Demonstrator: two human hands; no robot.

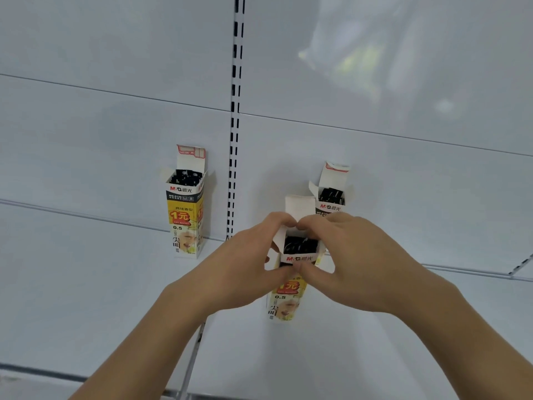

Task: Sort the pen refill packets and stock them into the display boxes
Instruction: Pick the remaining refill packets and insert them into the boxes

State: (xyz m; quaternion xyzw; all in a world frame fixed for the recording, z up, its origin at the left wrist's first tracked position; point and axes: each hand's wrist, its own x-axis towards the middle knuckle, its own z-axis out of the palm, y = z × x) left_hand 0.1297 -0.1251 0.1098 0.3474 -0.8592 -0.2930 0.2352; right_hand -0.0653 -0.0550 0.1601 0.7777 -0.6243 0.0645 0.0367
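Three tall yellow-and-white display boxes of black pen refills stand upright on a white shelf (86,298). The nearest box (285,298) is in the middle, its top flaps open and black refills showing inside. My left hand (248,264) and my right hand (343,255) both grip its top, thumbs pinching the front edge and fingers curled over the back flap. A second open box (186,215) stands to the left. The third box (331,194) stands behind the right hand, partly hidden by it.
The shelf's white back panel rises behind the boxes, with a slotted vertical upright (235,125) between the left and middle boxes. A metal divider (191,359) runs along the shelf below my left forearm. The shelf's front edge (43,373) lies at the lower left.
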